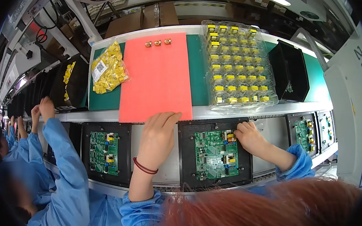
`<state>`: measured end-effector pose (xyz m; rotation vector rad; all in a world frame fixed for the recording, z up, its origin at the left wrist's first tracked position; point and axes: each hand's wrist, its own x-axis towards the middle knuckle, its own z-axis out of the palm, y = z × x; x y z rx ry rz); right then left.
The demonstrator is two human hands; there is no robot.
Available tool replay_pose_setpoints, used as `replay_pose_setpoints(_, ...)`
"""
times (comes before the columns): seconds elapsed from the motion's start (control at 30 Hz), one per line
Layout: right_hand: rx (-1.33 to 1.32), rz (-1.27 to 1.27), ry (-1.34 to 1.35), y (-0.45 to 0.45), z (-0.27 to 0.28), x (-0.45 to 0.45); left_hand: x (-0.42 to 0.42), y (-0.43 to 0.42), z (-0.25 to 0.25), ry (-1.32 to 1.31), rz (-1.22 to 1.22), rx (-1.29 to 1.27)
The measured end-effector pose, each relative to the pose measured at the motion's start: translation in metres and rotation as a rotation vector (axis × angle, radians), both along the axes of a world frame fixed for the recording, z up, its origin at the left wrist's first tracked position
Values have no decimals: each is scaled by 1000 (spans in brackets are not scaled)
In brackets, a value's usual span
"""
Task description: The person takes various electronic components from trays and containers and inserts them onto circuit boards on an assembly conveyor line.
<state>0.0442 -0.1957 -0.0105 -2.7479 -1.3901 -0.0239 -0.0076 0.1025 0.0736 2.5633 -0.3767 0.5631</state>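
Note:
My left hand (159,133) is over the front edge of the pink foam sheet (153,77), its fingers loosely stretched to the right; nothing shows in them. At the upper right of a green circuit board (211,153), my right hand (252,137) has its fingertips closed on a small copper-coloured coil component (231,139). The board sits in a black carrier (187,154) and bears yellow transformers. Three copper-coloured coils (157,43) stand in a row near the far end of the pink sheet. The fingertips partly hide the component.
A clear tray (207,69) of yellow transformers stands behind the board, beside a black bin (289,69). A bag of yellow parts (110,69) lies left of the pink sheet. More boards in carriers sit left (104,154) and right (305,136). Blue-sleeved co-workers (69,163) are on the left.

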Motion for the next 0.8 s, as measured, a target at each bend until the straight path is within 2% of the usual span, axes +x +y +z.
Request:
replay_pose_setpoints(0.33, -1, 15, -96, -4, -6, 3, 0, 1, -2, 2, 16, -12)
replay_pose_setpoints(0.5, 127, -46, 107, -8, -7, 12, 2, 3, -4, -16, 15, -13)
replay_pose_setpoints(0.8, 181, -170, 215, -19, -9, 9, 2, 4, -3, -24, 15, 10)
